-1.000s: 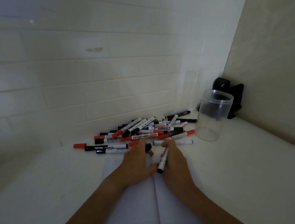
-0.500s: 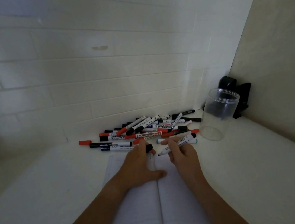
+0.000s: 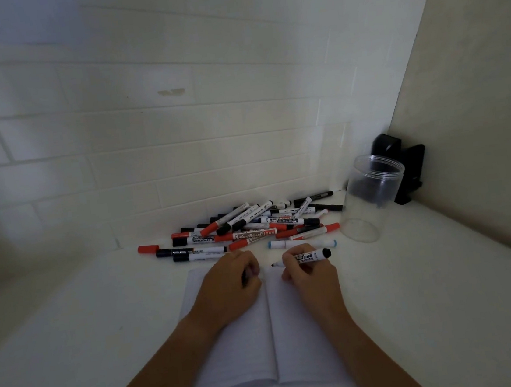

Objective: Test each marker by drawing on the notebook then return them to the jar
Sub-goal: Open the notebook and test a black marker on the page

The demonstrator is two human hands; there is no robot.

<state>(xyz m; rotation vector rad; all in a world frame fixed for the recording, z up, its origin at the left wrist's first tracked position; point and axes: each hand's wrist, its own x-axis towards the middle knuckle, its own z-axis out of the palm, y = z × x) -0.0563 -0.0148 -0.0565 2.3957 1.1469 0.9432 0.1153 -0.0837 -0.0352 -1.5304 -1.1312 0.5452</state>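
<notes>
We see right hand (image 3: 312,271) pinching uncapped marker (image 3: 309,256), "MARKER" legible, tip over notebook (image 3: 265,345) at counter (image 3: 435,300) near edge. Left hand (image 3: 230,287) curled around black cap. Pile (image 3: 252,228) near back edge reads "WHITEBOARD". Jar (image 3: 372,196) in back right corner.

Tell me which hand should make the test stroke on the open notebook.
Right. The right hand already holds the uncapped black-ended white marker, tip bare above the open white notebook. The left hand rests on the left page, apparently gripping the black cap.
</notes>
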